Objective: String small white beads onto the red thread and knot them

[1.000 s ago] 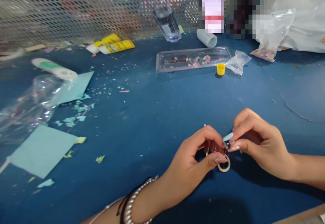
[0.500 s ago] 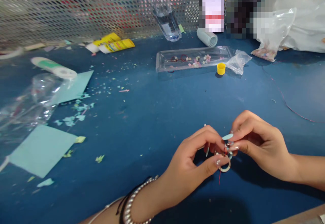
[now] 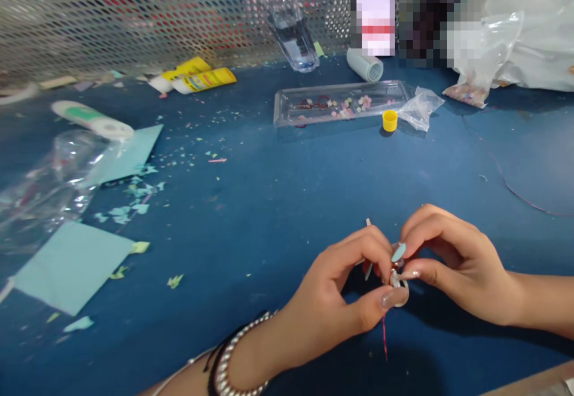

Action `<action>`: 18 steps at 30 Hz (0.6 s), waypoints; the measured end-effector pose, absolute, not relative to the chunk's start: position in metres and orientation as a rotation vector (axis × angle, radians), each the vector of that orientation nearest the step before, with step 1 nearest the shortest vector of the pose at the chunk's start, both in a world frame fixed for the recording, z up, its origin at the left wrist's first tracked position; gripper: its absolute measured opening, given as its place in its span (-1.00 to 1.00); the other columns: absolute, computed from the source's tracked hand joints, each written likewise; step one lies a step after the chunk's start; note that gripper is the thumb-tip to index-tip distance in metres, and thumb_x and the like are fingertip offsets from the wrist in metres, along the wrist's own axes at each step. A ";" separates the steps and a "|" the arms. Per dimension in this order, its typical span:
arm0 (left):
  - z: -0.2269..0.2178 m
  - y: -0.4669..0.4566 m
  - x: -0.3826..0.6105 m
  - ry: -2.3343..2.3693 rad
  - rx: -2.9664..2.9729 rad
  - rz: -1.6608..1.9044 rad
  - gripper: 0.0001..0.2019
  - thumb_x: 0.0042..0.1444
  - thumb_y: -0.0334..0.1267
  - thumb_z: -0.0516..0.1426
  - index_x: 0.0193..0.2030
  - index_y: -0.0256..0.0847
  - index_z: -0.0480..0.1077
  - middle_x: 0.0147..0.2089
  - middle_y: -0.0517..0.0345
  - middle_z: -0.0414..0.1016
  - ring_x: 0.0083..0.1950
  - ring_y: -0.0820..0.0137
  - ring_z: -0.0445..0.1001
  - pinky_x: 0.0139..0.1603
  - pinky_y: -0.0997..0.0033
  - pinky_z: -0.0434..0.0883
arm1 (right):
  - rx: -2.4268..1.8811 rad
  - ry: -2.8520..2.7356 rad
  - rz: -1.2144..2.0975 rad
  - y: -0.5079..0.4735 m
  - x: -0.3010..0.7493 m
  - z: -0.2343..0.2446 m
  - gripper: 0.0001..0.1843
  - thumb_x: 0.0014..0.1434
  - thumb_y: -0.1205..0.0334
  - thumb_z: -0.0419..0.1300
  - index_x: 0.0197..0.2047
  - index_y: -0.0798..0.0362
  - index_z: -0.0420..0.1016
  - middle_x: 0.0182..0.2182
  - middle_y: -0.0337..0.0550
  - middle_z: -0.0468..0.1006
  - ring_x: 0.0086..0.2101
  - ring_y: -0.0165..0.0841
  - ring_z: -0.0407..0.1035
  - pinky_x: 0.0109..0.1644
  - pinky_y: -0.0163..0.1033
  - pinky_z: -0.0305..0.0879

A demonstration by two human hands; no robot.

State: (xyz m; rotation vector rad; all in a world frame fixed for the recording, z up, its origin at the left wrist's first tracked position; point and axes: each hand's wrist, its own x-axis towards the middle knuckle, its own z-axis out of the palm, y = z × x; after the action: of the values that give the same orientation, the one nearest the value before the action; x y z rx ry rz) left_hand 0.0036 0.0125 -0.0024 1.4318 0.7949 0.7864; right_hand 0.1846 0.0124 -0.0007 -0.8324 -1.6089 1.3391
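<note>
While the left hand (image 3: 329,291) pinches a small pale ring (image 3: 406,296) at near right, thin red thread (image 3: 384,333) hanging beneath, the right hand (image 3: 466,267) crowds the ring's far edge with bent fingers, their grip unclear. Fine thread work seems underway; steady fingertips look needed next. Aqua paper scraps (image 3: 120,211) litter the dark blue table (image 3: 269,198) at left, before a grey perforated metal screen (image 3: 134,31).

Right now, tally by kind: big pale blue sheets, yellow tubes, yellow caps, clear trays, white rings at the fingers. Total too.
Pale blue sheets: 2
Yellow tubes: 2
Yellow cap: 1
Clear tray: 1
White ring: 1
Total: 7
</note>
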 end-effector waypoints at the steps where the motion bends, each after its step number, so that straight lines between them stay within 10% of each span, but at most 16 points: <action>1: -0.002 0.013 0.004 0.798 1.414 0.792 -0.86 0.04 -0.30 0.17 -0.47 -0.18 0.28 -0.44 0.22 0.31 -0.38 0.44 0.26 -0.33 0.43 0.25 | -0.829 -1.610 1.353 0.012 0.185 -0.001 -0.93 0.15 0.32 0.19 -0.25 0.03 0.39 -0.32 -0.19 0.39 -0.33 -0.44 0.33 -0.27 -0.33 0.35; 18: -0.004 0.012 0.005 0.861 1.111 0.753 -0.78 0.10 -0.14 0.15 -0.44 -0.22 0.28 -0.42 0.23 0.30 -0.39 0.49 0.27 -0.34 0.50 0.27 | -1.019 -1.657 1.515 0.010 0.184 -0.006 -0.88 0.25 0.19 0.06 -0.27 0.05 0.21 -0.40 -0.24 0.33 -0.43 -0.47 0.24 -0.39 -0.35 0.23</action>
State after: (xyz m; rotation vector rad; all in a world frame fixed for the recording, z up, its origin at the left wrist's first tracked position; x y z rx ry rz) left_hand 0.0051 0.0116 -0.0038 1.1111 0.8608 0.7527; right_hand 0.1839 0.0098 -0.0061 -1.0187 -1.6568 1.5151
